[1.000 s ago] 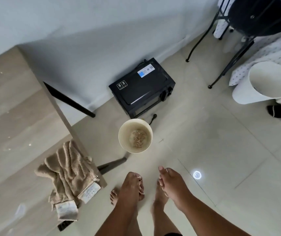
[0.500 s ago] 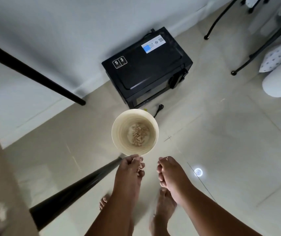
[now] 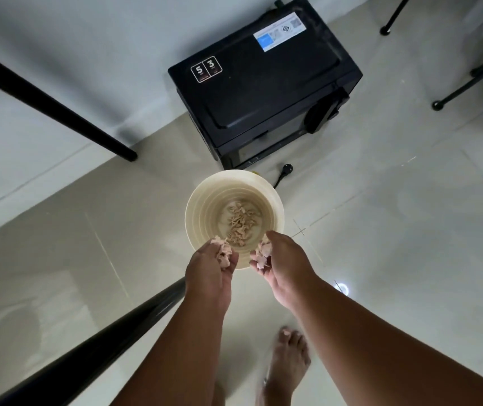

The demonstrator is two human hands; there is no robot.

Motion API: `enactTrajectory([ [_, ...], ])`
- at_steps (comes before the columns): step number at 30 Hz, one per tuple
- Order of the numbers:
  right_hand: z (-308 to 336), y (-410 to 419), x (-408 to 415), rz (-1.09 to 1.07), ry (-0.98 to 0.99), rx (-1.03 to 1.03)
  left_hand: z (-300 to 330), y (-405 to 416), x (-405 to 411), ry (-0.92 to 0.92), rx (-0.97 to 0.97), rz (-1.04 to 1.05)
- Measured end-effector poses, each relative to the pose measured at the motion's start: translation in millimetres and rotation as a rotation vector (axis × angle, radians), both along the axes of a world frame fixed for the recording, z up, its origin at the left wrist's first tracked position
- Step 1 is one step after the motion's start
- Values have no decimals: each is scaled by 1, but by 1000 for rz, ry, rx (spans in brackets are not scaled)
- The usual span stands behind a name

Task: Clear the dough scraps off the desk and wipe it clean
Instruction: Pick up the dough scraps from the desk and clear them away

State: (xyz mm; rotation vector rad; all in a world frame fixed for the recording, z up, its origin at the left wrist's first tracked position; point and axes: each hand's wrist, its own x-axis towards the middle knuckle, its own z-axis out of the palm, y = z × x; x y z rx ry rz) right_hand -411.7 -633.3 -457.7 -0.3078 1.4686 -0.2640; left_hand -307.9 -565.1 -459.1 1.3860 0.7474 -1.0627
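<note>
Pale glossy floor tiles [image 3: 395,244] lay under everything, with a cream bucket [image 3: 202,206] standing on them just in front of a black microwave [image 3: 263,92]. Over the bucket's near rim, the left hand [image 3: 209,269] and right hand [image 3: 285,265] each cupped a clump of dough scraps [image 3: 223,254] in loosely curled fingers; more scraps lay at the bucket's bottom. Both hands sat over the rim rather than the middle, so pieces let go there would likely drop outside the bucket onto the tiles. Sticky dough might also cling to the fingers.
</note>
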Motion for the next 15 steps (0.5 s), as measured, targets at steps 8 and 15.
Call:
enactTrajectory([
  [8,1,-12,7,-85,-61,30,-4,-7,5,-9,1,20],
  [15,1,-11,2,-77,-62,7,-1,1,3,-21,15,9],
])
